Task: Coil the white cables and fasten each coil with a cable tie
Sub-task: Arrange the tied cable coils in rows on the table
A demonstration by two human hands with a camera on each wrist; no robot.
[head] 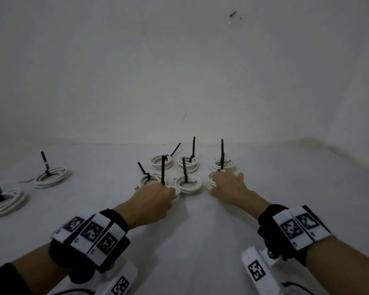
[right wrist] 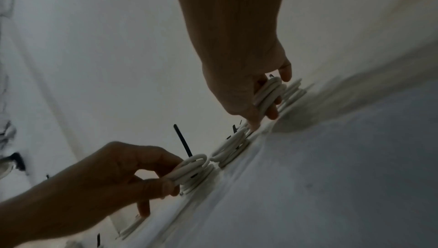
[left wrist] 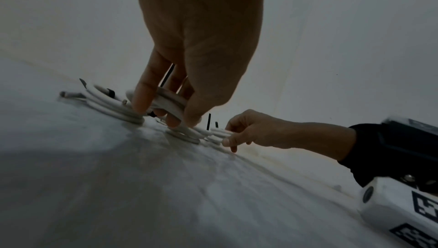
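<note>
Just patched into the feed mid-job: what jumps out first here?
A cluster of white coiled cables with upright black cable ties sits mid-table on the white tabletop. The left hand and right hand each grip a coil at its near edge. Two more tied coils lie far left.

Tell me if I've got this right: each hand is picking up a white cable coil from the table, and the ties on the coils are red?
Nearly. The left hand and right hand each grip a white coil on the table, but the cable ties are black, not red, as the head view shows.
</note>
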